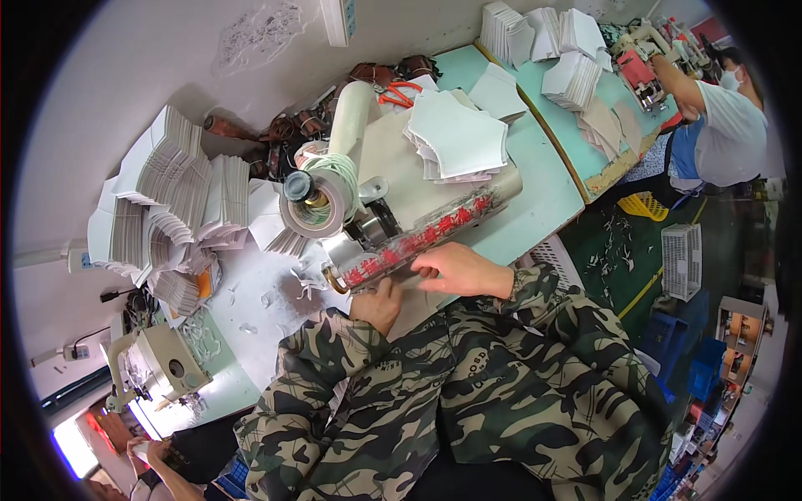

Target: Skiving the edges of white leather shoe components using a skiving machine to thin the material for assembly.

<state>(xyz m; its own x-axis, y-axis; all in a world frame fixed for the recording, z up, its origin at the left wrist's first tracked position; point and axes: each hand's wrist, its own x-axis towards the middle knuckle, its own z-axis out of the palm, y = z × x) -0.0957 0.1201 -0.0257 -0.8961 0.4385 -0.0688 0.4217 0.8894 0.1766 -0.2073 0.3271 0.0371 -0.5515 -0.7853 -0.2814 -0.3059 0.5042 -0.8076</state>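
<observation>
In front of me is a bench machine [368, 227] with a roll of pale cord [337, 179] on top and a long front edge [434, 234] smeared red. My left hand [378, 307] is at the near left end of that edge, beside a brass-coloured hook [334, 281]. Its fingers are bent and close together, their tips partly hidden. Further right, my right hand [464, 270] reaches in along the edge with fingers curled inward. What either hand holds is too small or hidden to make out. A stack of white cut pieces [459, 134] lies on the machine's flat top.
Tall stacks of white cut pieces [163, 179] stand on the left against the wall. Orange-handled pliers [399, 93] lie behind the machine. A second machine [163, 363] is at lower left. A co-worker [727, 125] sits at the far right, near a white crate [681, 259].
</observation>
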